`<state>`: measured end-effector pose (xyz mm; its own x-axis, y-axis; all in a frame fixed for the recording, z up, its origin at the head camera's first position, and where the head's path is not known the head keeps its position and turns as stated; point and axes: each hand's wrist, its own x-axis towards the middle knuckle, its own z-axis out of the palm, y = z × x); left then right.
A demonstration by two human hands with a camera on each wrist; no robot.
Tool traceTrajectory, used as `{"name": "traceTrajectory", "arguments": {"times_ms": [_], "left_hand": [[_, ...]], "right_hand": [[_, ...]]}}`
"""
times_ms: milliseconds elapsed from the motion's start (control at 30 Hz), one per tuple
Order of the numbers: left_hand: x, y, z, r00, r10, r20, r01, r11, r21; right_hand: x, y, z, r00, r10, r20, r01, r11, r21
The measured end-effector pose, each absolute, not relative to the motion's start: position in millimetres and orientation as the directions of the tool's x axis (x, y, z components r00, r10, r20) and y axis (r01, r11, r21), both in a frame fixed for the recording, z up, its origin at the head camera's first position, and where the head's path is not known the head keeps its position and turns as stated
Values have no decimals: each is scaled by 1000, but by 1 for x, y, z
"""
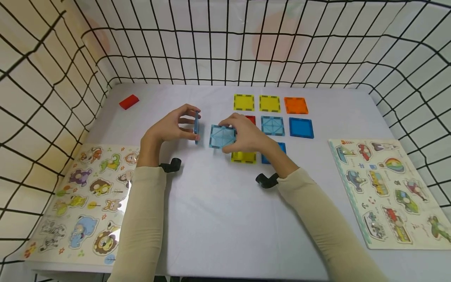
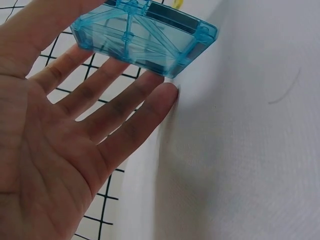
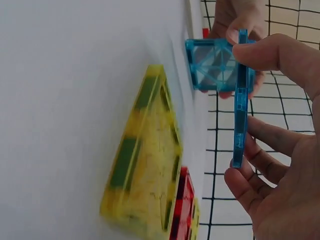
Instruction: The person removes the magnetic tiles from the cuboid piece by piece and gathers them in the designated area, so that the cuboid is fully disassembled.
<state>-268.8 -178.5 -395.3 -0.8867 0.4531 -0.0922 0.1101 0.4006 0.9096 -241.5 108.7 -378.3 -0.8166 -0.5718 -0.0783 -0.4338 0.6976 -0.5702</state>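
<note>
My left hand (image 1: 172,124) holds a light blue magnetic tile (image 1: 196,129) between thumb and fingers, upright and edge-on in the head view. Its clear, ribbed face shows in the left wrist view, where the tile (image 2: 142,37) lies across the fingers. To the right, my right hand (image 1: 246,134) pinches another light blue magnetic tile (image 1: 222,137) by its edges. In the right wrist view that tile (image 3: 241,105) appears edge-on between thumb and fingertips. A small gap separates the two tiles. Below my right hand, a red tile (image 1: 251,119) and a yellow tile (image 1: 244,158) are partly hidden.
Yellow (image 1: 244,102), orange (image 1: 296,105), light blue (image 1: 273,125) and blue tiles (image 1: 301,128) lie in rows. A red block (image 1: 129,102) lies far left. Puzzle boards with animals (image 1: 84,203) and vehicles (image 1: 387,192) flank the table. Black wire mesh (image 1: 227,60) encloses it.
</note>
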Motion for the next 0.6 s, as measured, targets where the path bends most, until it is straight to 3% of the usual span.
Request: {"name": "traceTrajectory", "arguments": {"times_ms": [167,600], "left_hand": [[-266,-177,-393,-886,445,-130,71,407,911],[-250,-168,-365,-883,414,-222,8,485,874]], "right_hand": [[-237,135,-375,-819,-571,-56,-450,699,-555],[-225,204,-363,-887,-444,-123,-331,800,-501]]}}
